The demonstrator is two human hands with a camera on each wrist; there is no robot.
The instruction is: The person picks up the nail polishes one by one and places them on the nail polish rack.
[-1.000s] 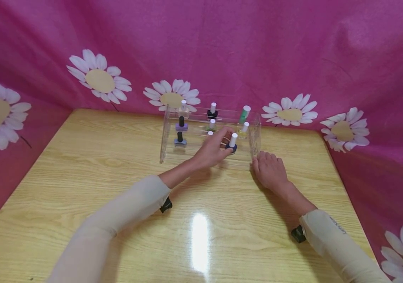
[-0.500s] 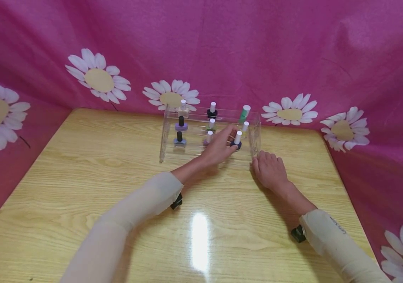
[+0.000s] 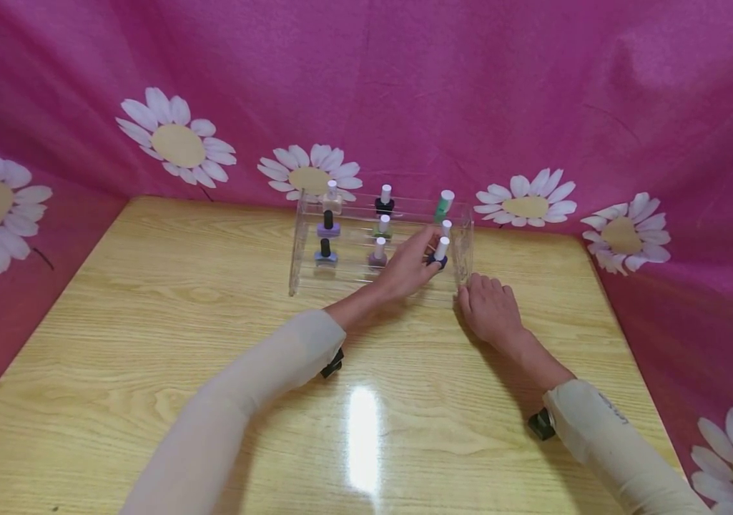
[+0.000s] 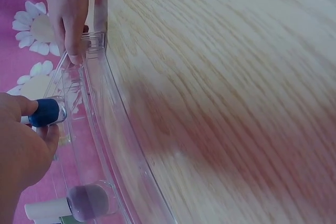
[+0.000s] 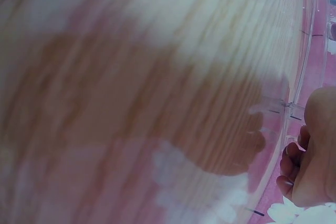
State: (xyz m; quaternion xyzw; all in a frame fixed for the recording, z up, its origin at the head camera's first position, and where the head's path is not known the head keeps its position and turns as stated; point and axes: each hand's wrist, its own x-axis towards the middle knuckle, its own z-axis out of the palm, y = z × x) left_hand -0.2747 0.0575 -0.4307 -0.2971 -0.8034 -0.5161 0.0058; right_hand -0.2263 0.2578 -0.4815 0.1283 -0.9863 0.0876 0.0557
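Observation:
A clear nail polish rack [image 3: 375,286] stands on the table with several bottles on its tiers. My left hand [image 3: 405,268] pinches a dark blue nail polish bottle [image 4: 47,112] with a white cap [image 3: 442,247], at the right end of the lowest tier. In the left wrist view the bottle lies between thumb and fingers, at the clear shelves. My right hand [image 3: 490,307] holds the rack's right front corner, fingers curled, thumb against the end panel; part of this grip is hidden. A mauve bottle [image 3: 378,256] stands left of the left hand.
Other bottles on the rack include light blue [image 3: 325,254], purple [image 3: 328,227], beige [image 3: 332,200], black [image 3: 385,202] and green [image 3: 444,205] ones. A white-capped bottle [image 3: 446,227] is partly hidden behind the left hand. A pink flowered cloth [image 3: 405,93] hangs behind the wooden table [image 3: 212,300].
My left hand has moved right along the lowest tier with the dark blue bottle, uncovering the mauve bottle. My right hand has stayed at the rack's corner.

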